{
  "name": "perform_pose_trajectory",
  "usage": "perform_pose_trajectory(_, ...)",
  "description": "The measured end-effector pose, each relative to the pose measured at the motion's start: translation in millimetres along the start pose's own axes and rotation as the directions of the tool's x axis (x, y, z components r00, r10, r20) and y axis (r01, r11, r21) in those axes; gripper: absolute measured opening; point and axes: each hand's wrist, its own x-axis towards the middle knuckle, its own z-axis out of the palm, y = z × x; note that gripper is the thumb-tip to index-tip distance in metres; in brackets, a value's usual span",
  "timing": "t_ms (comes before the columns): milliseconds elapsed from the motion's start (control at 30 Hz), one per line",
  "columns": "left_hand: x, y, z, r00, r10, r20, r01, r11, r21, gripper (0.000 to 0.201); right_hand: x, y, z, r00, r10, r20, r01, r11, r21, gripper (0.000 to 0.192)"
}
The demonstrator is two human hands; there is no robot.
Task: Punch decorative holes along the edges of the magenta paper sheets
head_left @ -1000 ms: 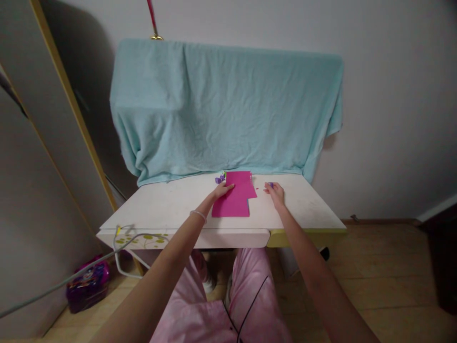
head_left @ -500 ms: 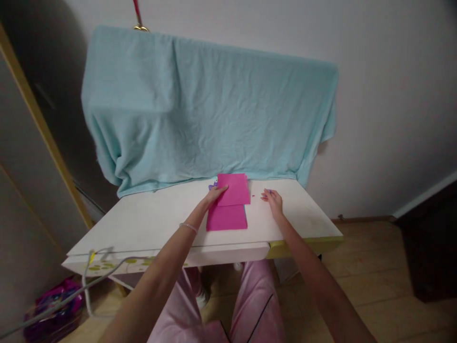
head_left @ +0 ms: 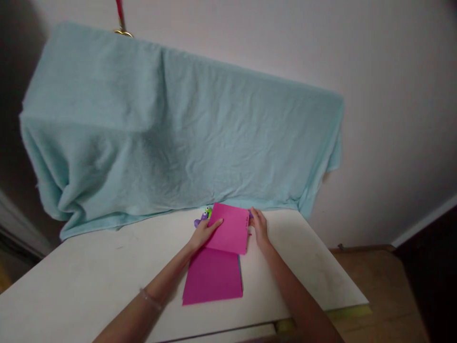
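Pink sheet (head_left: 231,233) is pinched by the left hand (head_left: 203,234), can't tell the grip on the right hand (head_left: 260,226); if left relaxes, it might slip.

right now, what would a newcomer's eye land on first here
Probably the bright pink sheet, gripped at its left side by the left hand, with a darker pink sheet below it in view, on the white table. The big pale blue cloth draped behind comes next, then the small purple thing beside the left hand.
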Motion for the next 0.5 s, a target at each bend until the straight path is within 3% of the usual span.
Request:
perform_pose_trajectory(100,-10.3,3.0,-16.8,1.0,0.009,-0.017,-0.007,0.998,0.069,0.045,0.5,11.3,6.2,0.998,0.018,0.06,-0.017,1.0,-0.023,0.04)
perform_pose_trajectory(167,-11.7,4.9,-29.0,0.994,0.011,-0.106,-0.011,1.0,-0.003,0.046,0.2,16.2,4.3,0.99,0.054,0.129,-0.052,0.999,-0.016,0.04)
perform_pose_trajectory(300,-5.0,9.5,-46.9,0.965,-0.042,-0.257,0.004,0.99,-0.144,0.055,5.0,18.8,-2.6,0.975,0.162,0.149,-0.173,0.983,0.058,0.048)
perform_pose_trajectory(500,-2.7,11.7,-52.7,0.983,-0.07,-0.17,0.014,0.951,-0.31,0.051,12.9,18.4,-8.1,0.952,0.227,0.205,-0.26,0.954,0.149,0.046)
